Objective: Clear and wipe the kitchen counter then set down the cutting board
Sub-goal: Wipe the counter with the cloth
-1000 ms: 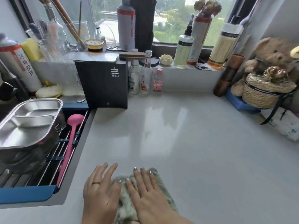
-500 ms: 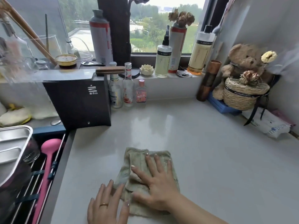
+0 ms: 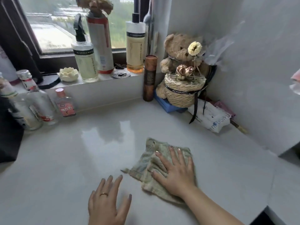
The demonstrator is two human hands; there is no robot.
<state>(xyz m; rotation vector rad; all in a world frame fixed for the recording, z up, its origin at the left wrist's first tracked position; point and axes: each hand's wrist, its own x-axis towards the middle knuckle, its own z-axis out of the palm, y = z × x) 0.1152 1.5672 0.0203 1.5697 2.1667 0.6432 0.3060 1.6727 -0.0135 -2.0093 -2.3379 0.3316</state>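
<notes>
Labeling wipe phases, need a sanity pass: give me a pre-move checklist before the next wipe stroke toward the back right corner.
1. Right hand flat on the cloth, fingers spread: ok.
2. Cloth lying on the counter, partly bunched under the palm: ok, though a folded corner trails to the left.
3. Left hand off the cloth, resting on bare counter: ok.
4. Path ahead of the cloth: open surface up to the blue box and the white packet: ok.
5. Corner itself cleared: not ok; the woven basket, the teddy bear and the brown tube are there.
6. Cutting board ready nearby: cannot tell, none in view.
</notes>
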